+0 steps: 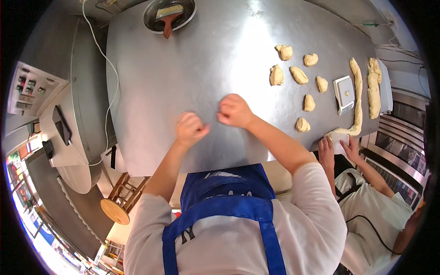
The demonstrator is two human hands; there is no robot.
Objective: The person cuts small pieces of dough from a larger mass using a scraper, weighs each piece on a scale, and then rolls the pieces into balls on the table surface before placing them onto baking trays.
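My left hand (189, 128) is over the middle of the steel table (151, 78), its fingers curled and thumb out, slightly blurred. My right hand (234, 110) is to its right and a little higher, fingers curled down. I cannot make out anything inside either hand. Several pale dough lumps (299, 74) lie to the right of my hands. A small scale (343, 95) with a tiny bit on its pan stands beside a long dough strip (358, 96); a thicker dough log (374, 89) lies further right.
A co-worker's hands (326, 151) hold a pale scraper (339, 143) at the dough strip by the lower right table edge. A bowl (156, 25) with a brush (168, 20) sits at the back left. A white cable runs down the left side; a wooden stool (114, 211) stands below.
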